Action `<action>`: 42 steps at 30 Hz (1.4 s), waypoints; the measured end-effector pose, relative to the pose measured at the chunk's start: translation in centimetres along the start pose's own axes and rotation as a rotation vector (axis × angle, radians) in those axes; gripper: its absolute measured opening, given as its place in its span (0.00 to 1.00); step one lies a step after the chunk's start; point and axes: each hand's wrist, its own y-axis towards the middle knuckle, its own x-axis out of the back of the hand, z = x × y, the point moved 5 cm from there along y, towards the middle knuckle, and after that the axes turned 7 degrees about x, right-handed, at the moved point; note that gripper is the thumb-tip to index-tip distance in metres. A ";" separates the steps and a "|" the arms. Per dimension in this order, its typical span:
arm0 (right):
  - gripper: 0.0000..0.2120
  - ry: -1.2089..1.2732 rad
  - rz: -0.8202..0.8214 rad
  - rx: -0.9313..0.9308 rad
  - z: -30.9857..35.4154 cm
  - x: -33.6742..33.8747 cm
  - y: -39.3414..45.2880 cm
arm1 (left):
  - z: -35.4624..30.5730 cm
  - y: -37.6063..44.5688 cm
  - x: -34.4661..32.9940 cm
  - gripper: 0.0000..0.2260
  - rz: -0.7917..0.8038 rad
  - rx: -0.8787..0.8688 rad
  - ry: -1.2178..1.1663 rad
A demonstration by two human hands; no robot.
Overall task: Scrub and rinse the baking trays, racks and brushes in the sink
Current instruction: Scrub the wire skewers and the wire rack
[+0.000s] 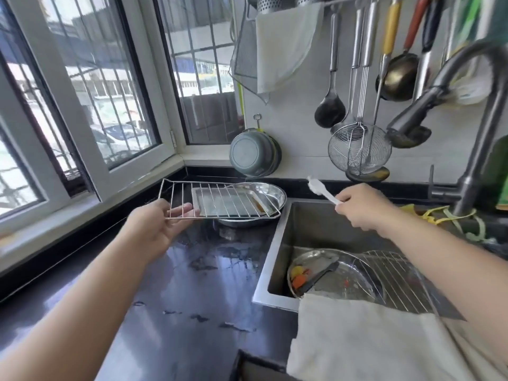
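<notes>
My left hand (162,224) holds the near edge of a rectangular wire rack (217,199), which lies flat over a rectangular baking tray (203,198) set in an oval steel dish (275,193) on the black counter. My right hand (362,207) grips a white brush (320,188) above the sink's back left corner, bristle end pointing up and left. Down in the steel sink (277,243) lie a round steel plate (330,273) with orange and yellow scraps and a dark-handled tool, and a round wire rack (395,281) beside it.
A wet black counter (192,284) stretches left of the sink. The tap (450,86) arches over the sink's right side. Ladles, skimmers and a strainer (357,149) hang on the wall; a grey pan (253,152) leans there. A white cloth (371,339) drapes the sink's front edge.
</notes>
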 end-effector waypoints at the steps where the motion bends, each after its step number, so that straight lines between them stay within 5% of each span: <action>1: 0.08 0.018 -0.010 -0.009 -0.6 0.9 -0.3 | 0.4 -1.3 -0.6 0.08 0.047 0.010 0.039; 8: 0.09 -0.040 -0.073 0.029 -5.9 4.8 -1.7 | 7.3 -3.0 -11.0 0.07 0.151 0.032 0.248; 16: 0.21 0.123 -0.134 0.066 -12.1 1.5 -1.4 | 18.1 3.4 -20.5 0.20 0.317 0.261 -0.110; 22: 0.20 0.205 -0.270 0.107 -13.4 0.2 0.2 | 21.5 5.9 -21.3 0.19 0.314 0.233 -0.216; 27: 0.25 0.066 -0.030 0.267 -12.7 -4.9 -1.6 | 25.4 5.3 -22.2 0.19 0.408 0.309 -0.007; 32: 0.26 -0.065 -0.178 0.153 -14.1 -3.8 -0.7 | 25.6 4.3 -23.1 0.20 0.554 0.354 0.012; 37: 0.28 -0.038 0.051 0.328 -10.8 -6.4 -2.4 | 25.5 4.1 -23.3 0.19 0.558 0.391 -0.007; 42: 0.29 -0.206 -0.156 0.116 -14.4 -3.1 -0.7 | 25.4 3.5 -23.4 0.27 0.575 0.416 0.030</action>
